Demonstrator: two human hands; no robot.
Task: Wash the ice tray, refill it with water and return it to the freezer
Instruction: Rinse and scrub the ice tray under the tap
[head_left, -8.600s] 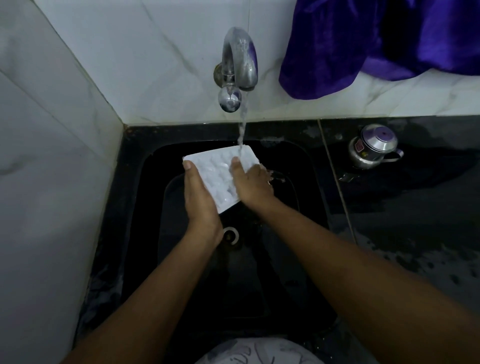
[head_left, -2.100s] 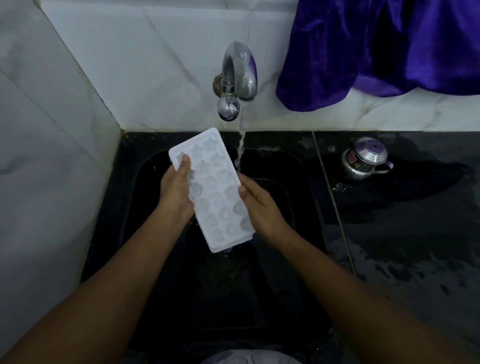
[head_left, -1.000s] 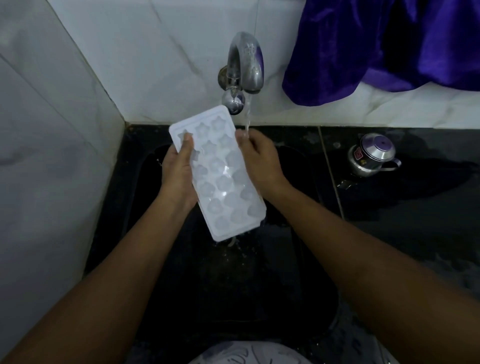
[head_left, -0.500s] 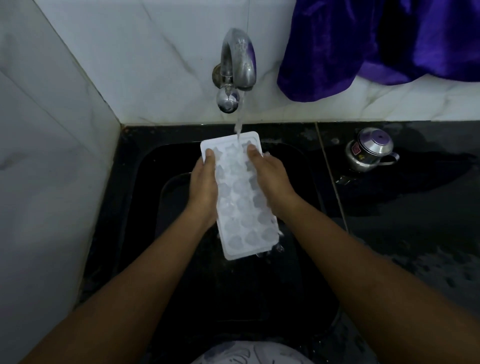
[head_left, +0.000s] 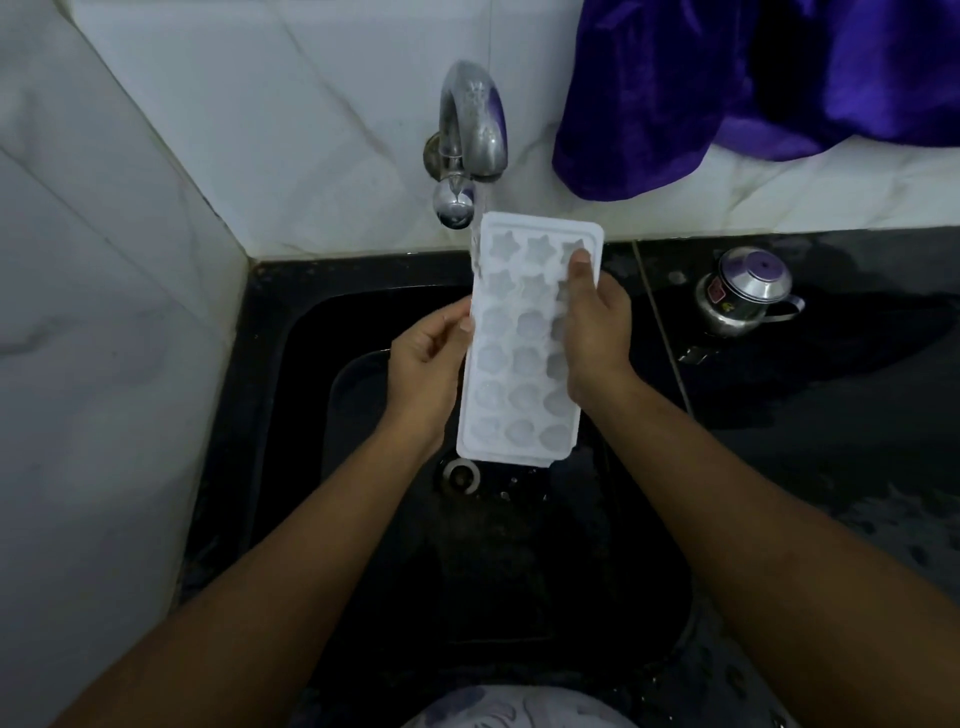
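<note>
A white ice tray (head_left: 522, 358) with star-shaped and round cells is held lengthwise over the black sink (head_left: 270, 415), cells facing me. My left hand (head_left: 426, 364) pinches its left edge near the middle. My right hand (head_left: 592, 332) grips the right edge, with the thumb lying across the upper right cells. Water runs from the metal tap (head_left: 470, 130) onto the tray's top left corner. Drops fall from the tray's lower end near the drain (head_left: 460, 475).
White marble tiles form the back and left walls. A purple cloth (head_left: 727, 88) hangs on the back wall at the right. A small steel lidded pot (head_left: 743, 296) stands on the wet black counter (head_left: 831, 415) to the right of the sink.
The tray has risen and shifted right, so the stream now hits its top left corner. My left hand slid down to the middle of the left edge.
</note>
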